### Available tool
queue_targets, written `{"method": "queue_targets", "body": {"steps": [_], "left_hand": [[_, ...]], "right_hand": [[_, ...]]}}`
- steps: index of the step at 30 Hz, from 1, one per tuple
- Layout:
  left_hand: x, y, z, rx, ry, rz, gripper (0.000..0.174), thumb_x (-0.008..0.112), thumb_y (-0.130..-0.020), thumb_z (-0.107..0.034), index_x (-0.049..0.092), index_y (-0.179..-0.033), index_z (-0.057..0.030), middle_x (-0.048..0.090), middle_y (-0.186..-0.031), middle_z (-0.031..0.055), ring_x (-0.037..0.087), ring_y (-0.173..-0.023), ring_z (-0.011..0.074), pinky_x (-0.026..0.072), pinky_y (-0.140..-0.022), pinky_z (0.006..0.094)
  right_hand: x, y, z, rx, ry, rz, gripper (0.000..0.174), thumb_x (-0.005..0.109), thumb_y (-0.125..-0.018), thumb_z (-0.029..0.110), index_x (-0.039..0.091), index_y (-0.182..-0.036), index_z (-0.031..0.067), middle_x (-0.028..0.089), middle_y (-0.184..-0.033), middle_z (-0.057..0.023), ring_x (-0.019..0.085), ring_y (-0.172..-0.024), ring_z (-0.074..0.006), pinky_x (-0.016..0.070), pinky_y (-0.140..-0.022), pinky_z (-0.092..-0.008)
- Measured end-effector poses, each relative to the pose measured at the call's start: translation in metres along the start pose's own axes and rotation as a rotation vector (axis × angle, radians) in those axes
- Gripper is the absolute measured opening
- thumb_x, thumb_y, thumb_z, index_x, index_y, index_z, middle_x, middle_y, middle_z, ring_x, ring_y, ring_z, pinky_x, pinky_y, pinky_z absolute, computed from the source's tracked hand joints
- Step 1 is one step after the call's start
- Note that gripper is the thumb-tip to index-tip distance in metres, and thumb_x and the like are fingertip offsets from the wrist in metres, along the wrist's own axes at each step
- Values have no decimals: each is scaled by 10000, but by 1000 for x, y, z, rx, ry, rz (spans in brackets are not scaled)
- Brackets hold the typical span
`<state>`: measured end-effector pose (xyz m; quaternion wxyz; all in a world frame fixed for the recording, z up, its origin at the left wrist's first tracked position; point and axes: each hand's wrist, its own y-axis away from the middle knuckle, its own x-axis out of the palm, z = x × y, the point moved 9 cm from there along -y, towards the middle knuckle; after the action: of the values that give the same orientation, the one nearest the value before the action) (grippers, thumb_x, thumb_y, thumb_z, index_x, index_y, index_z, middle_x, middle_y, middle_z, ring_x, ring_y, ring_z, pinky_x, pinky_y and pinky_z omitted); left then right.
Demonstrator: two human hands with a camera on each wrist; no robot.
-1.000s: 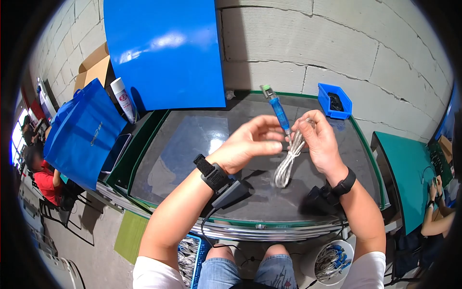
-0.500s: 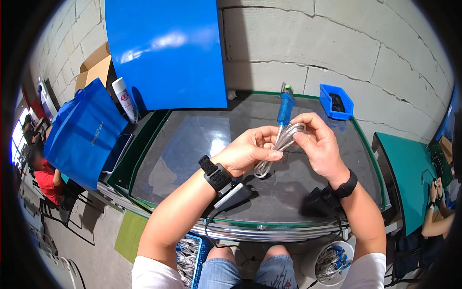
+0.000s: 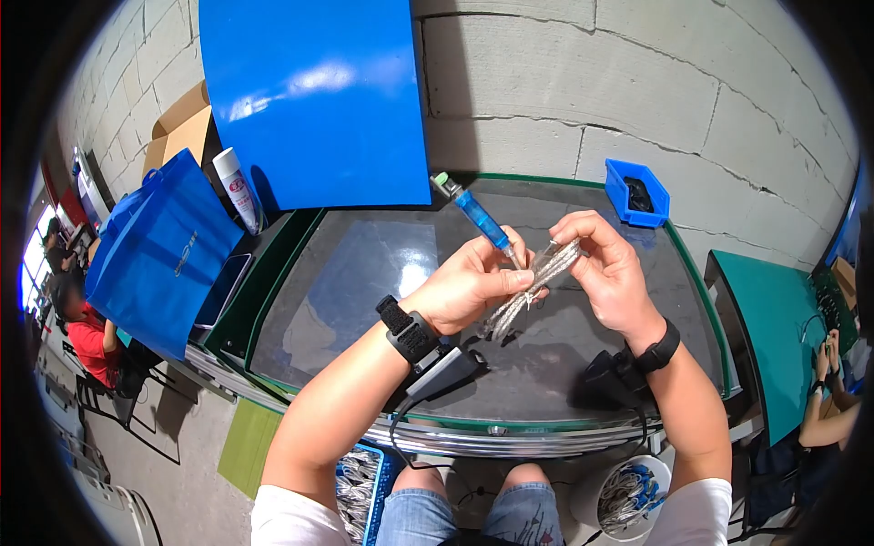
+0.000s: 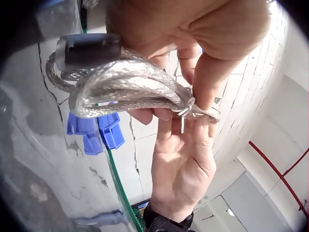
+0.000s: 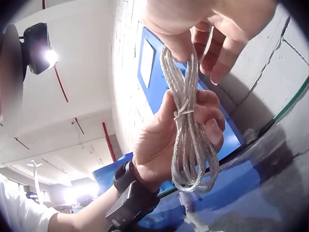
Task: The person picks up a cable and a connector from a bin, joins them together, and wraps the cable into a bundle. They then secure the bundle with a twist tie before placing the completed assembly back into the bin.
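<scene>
Above the dark mat, both hands hold a coiled silvery braided cable (image 3: 514, 311), bound at its middle by a thin white tie (image 5: 183, 113). My left hand (image 3: 469, 282) pinches the coil near the tie with thumb and fingers. At the coil's upper end, my right hand (image 3: 610, 273) pinches the loops. A translucent blue connector (image 3: 482, 221) points up and left from behind the left fingers, with a metal plug and green tip (image 3: 443, 184) at its far end. In the left wrist view, a grey cylindrical piece (image 4: 87, 50) lies alongside the loops.
A blue bin (image 3: 637, 193) with black items stands at the back right. Leftward are a blue bag (image 3: 164, 255), a spray can (image 3: 238, 191) and a blue panel (image 3: 314, 109). Below the table edge, a blue basket (image 3: 373, 510) and a white bucket (image 3: 590, 523) hold cables.
The left hand, spread beside the coil earlier, has taken hold of it. The connector has swung from upright to pointing up-left, and the coil now tilts between both hands.
</scene>
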<state>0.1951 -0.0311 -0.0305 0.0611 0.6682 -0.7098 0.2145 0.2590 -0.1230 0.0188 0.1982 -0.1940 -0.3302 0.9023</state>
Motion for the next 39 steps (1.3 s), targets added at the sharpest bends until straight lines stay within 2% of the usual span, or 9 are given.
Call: {"method": "queue_targets", "body": {"steps": [3,9,13,15,19,22,23,28,39], "left_hand": [[-9,-4,-2,100,-108,-67,186,642,-785,27,498,-840,-77,565,-883,19,600,-844,145,488,-751,278],[-13,5,-16,98,-228,-303,210,662,-725,80,522,-792,-62,576,-831,19,592,-796,120,465,-695,247],[-25,4,-11,108,-232,-381,230,680,-724,63,558,-901,-18,560,-776,5,568,-687,97,477,-678,247],[-27,4,-8,92,-224,-362,240,677,-729,62,551,-918,-16,561,-777,11,570,-693,99,483,-688,252],[-26,2,-3,58,-162,-322,237,648,-736,85,518,-885,-45,543,-778,14,570,-714,115,492,-729,274],[-27,-1,-4,164,-46,-280,236,621,-735,99,477,-806,-75,512,-776,6,554,-729,118,481,-747,289],[-25,0,-6,168,2,-307,239,614,-706,99,453,-736,-75,510,-728,18,535,-652,126,440,-626,251],[-22,2,-11,184,7,-274,215,588,-712,92,459,-731,-79,493,-752,3,500,-669,108,400,-628,234],[-19,4,-16,187,95,-231,211,585,-702,85,483,-788,-79,500,-765,-6,507,-690,91,407,-631,213]], "right_hand": [[0,-1,3,31,7,-6,249,511,-795,-74,563,-1013,34,481,-1055,-59,516,-969,-136,446,-850,-259],[15,0,30,-180,628,-35,308,650,-740,88,618,-1045,64,485,-1102,-126,520,-956,-277,440,-837,-375],[16,3,44,-278,876,-90,270,671,-745,110,621,-1006,58,518,-1006,-107,538,-836,-238,457,-725,-352],[15,3,28,-85,721,-48,178,671,-765,101,608,-919,38,530,-840,-74,521,-658,-174,443,-594,-296],[10,3,10,94,451,-86,93,623,-814,41,544,-846,3,527,-723,-32,497,-591,-55,406,-520,-220],[10,5,-1,220,281,-90,79,583,-842,25,518,-880,2,554,-770,-24,544,-670,-57,460,-564,-216],[10,5,-3,221,279,-90,79,583,-842,25,518,-880,2,554,-770,-24,544,-670,-57,460,-564,-216],[9,4,-16,210,-115,-53,75,537,-869,13,492,-930,14,580,-919,-65,604,-831,-128,534,-743,-269],[8,4,-25,271,-375,-3,86,572,-853,24,505,-905,36,564,-942,-72,601,-871,-169,525,-771,-314]]}}
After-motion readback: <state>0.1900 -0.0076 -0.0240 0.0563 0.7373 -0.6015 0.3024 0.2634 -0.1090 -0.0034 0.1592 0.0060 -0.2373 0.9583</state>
